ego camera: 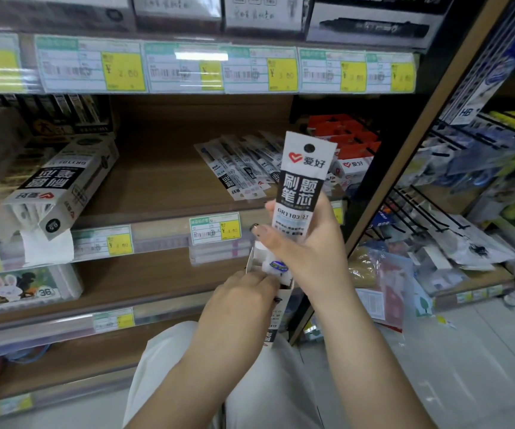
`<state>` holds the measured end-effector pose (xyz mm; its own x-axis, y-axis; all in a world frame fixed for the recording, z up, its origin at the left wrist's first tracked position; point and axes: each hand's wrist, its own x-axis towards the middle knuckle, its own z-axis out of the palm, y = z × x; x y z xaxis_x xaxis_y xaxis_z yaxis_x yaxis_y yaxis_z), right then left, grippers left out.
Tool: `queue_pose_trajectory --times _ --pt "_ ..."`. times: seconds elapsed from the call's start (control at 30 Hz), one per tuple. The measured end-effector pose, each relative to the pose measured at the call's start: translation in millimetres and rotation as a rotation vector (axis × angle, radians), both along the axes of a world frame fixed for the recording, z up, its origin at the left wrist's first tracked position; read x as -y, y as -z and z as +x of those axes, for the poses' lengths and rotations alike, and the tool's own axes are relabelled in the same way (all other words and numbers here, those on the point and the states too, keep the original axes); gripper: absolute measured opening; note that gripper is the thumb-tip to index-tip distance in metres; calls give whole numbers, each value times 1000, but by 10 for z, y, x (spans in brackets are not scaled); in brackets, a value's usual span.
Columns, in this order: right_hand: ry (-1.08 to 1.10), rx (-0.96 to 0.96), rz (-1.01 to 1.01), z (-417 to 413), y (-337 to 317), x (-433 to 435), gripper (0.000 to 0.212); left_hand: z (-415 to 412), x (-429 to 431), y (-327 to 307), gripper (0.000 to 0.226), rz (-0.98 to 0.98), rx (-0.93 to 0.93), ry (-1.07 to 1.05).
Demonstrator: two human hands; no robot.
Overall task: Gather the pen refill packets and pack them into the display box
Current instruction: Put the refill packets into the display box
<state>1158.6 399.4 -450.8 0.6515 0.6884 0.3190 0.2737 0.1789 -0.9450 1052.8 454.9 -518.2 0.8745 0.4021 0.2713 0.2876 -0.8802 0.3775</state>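
right hand (pixel 299 239) grips upright refill packet (pixel 304 178) (white-black, red heart logo) | left hand (pixel 244 292) clasps display box (pixel 278 317)

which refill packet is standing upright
The packet gripped in the right hand, held upright over the display box that the left hand holds. The other packets lie flat, fanned out on the shelf behind it.

Shop aisle. Wood-tone shelf unit (pixel 163 181), several tiers; clear strips along the front edges w/ white & yellow price tags (pixel 123 71). Light glare (pixel 200 56) on upper strip. Slanted wood upright (pixel 407 150) at rt; beyond it black wire peg hooks (pixel 420 212) w/ hanging goods. Floor (pixel 482 351): pale glossy tile.
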Motion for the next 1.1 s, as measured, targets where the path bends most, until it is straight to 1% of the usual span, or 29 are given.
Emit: queue_pose_trajectory --times 0.03,0.1,0.17,0.23,0.27,0.3,0.43,0.47,0.53,0.57,0.6,0.7,0.73,0.77,0.83,0.87,0.97,1.0,1.1 --pt "-18 -19 12 16 -5 20 52 -4 -5 1 32 -1 3 0" --pt "-46 -11 -14 39 -23 64 38 -10 -13 2 30 0 11 2" --pt "-31 99 -152 69 -27 98 25 -10 -18 6 27 0 18 9" --pt "-47 210 -367 93 -21 118 14 -8 -26 17 17 3 14 10" --pt "-71 227 -442 101 -3 130 16 -6 -30 24 14 5 10 4" --pt "-86 236 -468 102 7 140 18 -4 -38 34 14 4 7 -1" --pt "-57 318 -319 107 -123 182 21 -3 -51 20 14 12 19 5" --pt "-68 343 -329 122 -153 195 24 -6 -50 17 12 19 27 12" --pt "-111 478 -479 142 -160 213 27 -9 -54 18 11 22 37 21" --pt "-122 538 -554 143 -150 217 26 -9 -61 26 12 18 39 22" --pt "-102 553 -573 146 -143 226 22 -10 -63 27 11 16 39 23" --pt "39 412 -415 154 -176 248 10 -8 -63 22 12 30 49 35" --pt "37 415 -429 152 -194 241 7 -4 -63 18 13 38 50 38" --pt "10 463 -509 157 -183 224 6 -1 -66 17 13 49 52 39" --pt "-62 571 -715 126 -138 209 10 1 -73 16 7 53 59 32" --pt "-52 595 -751 105 -133 216 12 -1 -75 19 5 48 59 24" --pt "42 537 -593 80 -223 252 8 -9 -69 16 5 36 50 19" --pt "34 554 -594 75 -245 244 8 -10 -67 12 6 35 47 22" --pt "-19 746 -825 60 -162 143 11 -3 -78 18 12 34 40 29"
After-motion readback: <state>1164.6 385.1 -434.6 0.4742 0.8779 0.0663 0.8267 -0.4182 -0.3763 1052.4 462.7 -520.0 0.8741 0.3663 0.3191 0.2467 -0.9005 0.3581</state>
